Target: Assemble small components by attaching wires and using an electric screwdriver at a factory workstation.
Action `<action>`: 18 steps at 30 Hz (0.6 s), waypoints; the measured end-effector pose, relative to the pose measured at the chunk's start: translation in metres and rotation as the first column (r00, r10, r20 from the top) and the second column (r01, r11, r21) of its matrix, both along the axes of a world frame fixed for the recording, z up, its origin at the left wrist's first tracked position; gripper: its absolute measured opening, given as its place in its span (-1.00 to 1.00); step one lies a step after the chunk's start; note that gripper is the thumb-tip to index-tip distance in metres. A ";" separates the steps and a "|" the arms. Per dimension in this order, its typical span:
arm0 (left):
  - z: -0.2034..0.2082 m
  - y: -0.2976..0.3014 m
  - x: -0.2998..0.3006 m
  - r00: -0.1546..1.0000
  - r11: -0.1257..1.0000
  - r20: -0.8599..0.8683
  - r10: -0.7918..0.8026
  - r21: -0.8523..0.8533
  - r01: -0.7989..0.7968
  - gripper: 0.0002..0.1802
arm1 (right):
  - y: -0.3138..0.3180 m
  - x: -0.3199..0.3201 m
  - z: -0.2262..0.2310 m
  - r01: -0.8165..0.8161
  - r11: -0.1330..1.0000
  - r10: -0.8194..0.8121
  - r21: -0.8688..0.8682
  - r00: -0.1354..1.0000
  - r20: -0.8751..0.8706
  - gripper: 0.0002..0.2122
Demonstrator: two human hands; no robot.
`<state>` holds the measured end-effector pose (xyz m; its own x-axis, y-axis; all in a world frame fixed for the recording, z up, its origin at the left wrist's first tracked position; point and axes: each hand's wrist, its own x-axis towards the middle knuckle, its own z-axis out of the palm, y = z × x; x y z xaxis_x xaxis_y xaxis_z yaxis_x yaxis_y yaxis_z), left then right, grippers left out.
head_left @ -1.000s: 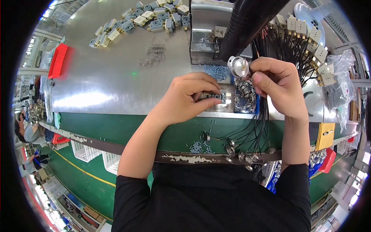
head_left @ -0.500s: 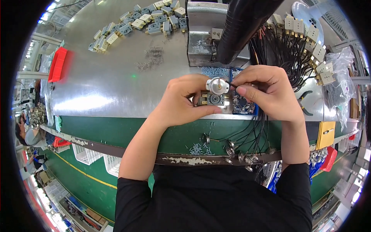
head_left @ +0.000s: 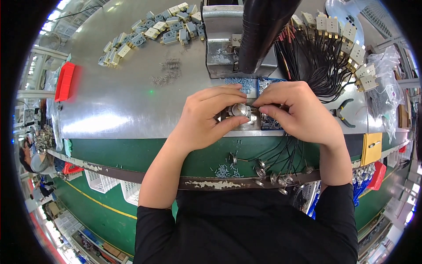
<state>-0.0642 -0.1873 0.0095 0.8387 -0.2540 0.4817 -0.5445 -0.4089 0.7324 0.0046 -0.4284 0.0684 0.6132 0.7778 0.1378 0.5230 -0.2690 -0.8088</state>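
A round silver metal part (head_left: pixel 239 111) sits low over the worktop between my hands. My left hand (head_left: pixel 200 114) curves about it from the left, fingers on its far side and thumb on its near side. The grey block seen under it earlier is now mostly hidden. Close by on the right, my right hand (head_left: pixel 301 112) is closed in a pinch on a thin black wire (head_left: pixel 253 107) that runs toward the metal part. Beside the right fingertips is a blue tray of small metal parts (head_left: pixel 270 123), partly covered by that hand.
Behind my hands stand a metal fixture (head_left: pixel 219 55) and a thick black tube (head_left: pixel 268 33). Springs (head_left: pixel 167 71) and grey-and-cream blocks (head_left: pixel 151 31) lie left; black wires (head_left: pixel 314 66) and pliers (head_left: pixel 343 113) right. Screws (head_left: pixel 226 170) and wired metal discs (head_left: pixel 274 177) lie at the front edge.
The silver part has come down from above the grey block, its top pin no longer plainly visible. Both hands have lowered and drawn closer together around it. The view has shifted slightly.
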 end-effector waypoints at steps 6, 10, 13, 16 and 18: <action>-0.014 -0.004 -0.001 0.993 0.999 -0.111 -0.039 -0.027 0.036 -0.62 | 0.000 -0.005 -0.007 -0.028 0.999 0.034 -0.042 0.991 0.128 -0.86; -0.017 -0.003 0.002 0.981 0.992 -0.171 -0.094 -0.098 0.078 -0.61 | 0.002 -0.009 -0.008 -0.021 0.988 0.039 -0.153 0.993 0.112 -0.86; -0.016 -0.003 0.005 0.981 0.990 -0.165 -0.102 -0.112 0.084 -0.66 | 0.001 -0.011 -0.008 -0.012 0.981 0.036 -0.196 0.992 0.120 -0.85; -0.017 -0.002 0.005 0.973 0.986 -0.189 -0.130 -0.123 0.108 -0.65 | 0.002 -0.012 -0.006 -0.015 0.968 0.056 -0.251 0.986 0.156 -0.84; -0.016 -0.001 0.004 0.969 0.987 -0.207 -0.137 -0.116 0.114 -0.64 | 0.002 -0.014 -0.004 -0.022 0.959 0.076 -0.284 0.980 0.183 -0.84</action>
<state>-0.0597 -0.1885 -0.0061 0.8895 -0.3223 0.3239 -0.4130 -0.2639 0.8717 -0.0095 -0.4260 0.0645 0.5571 0.8302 0.0210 0.6777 -0.4399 -0.5893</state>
